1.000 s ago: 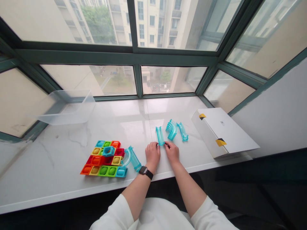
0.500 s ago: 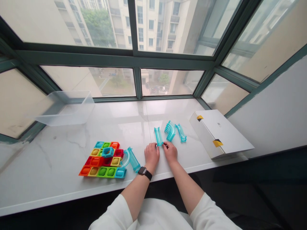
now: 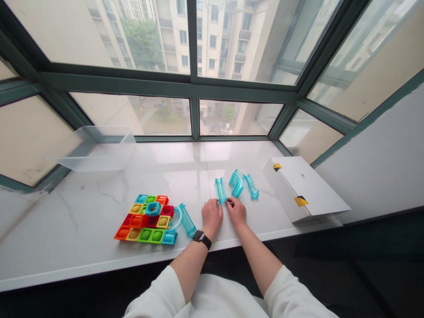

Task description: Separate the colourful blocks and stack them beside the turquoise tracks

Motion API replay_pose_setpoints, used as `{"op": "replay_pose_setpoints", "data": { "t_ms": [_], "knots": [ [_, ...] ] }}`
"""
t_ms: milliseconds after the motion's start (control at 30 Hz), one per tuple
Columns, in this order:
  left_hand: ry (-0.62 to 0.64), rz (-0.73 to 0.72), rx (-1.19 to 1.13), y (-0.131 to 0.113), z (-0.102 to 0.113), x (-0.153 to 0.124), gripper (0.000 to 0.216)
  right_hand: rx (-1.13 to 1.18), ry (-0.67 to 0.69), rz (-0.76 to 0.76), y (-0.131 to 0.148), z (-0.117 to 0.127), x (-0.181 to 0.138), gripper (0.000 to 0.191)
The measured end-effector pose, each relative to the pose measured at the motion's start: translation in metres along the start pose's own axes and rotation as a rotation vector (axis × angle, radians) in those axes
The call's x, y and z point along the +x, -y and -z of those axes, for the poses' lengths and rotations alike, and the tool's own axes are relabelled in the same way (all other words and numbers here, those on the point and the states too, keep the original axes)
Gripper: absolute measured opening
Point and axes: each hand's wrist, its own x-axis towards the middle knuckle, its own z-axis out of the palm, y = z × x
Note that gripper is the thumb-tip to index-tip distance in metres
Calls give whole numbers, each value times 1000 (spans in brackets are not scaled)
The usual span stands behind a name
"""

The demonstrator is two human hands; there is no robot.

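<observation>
A straight, see-through teal marble-run track piece (image 3: 221, 190) points away from me on the counter. My left hand (image 3: 212, 215) is closed at its near end, fingertips on the left side. On the right side of that same end, my right hand (image 3: 236, 212) pinches it; part of the grip is hidden. Just beyond my right hand lie a curved teal track piece (image 3: 237, 183) and a narrow teal track piece (image 3: 252, 187). Left of my left wrist, another straight track piece (image 3: 187, 221) and a clear curved piece (image 3: 177, 218) sit against a base of colourful square blocks (image 3: 142, 221).
A clear plastic bin (image 3: 96, 163) stands at the back left by the window. To the right is a white box (image 3: 308, 187) with yellow-and-black tabs. The white marble counter (image 3: 89, 212) ends at a front edge close to my forearms.
The camera view has shifted slightly, so everything sits a little further right in the picture. My hands remain at the near end of the straight track piece.
</observation>
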Motion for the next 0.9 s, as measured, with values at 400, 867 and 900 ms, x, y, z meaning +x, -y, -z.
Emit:
{"op": "replay_pose_setpoints", "data": {
  "t_ms": [400,867,900],
  "knots": [
    [7,-14,38,3,-4,0,20,20,-14,-14,-2,-1,-1,30],
    [25,4,30,0,0,1,21,14,-17,-17,-3,-1,-1,30],
    [24,5,26,1,0,1,21,11,-14,-20,-3,-1,-1,29]
  ]
}}
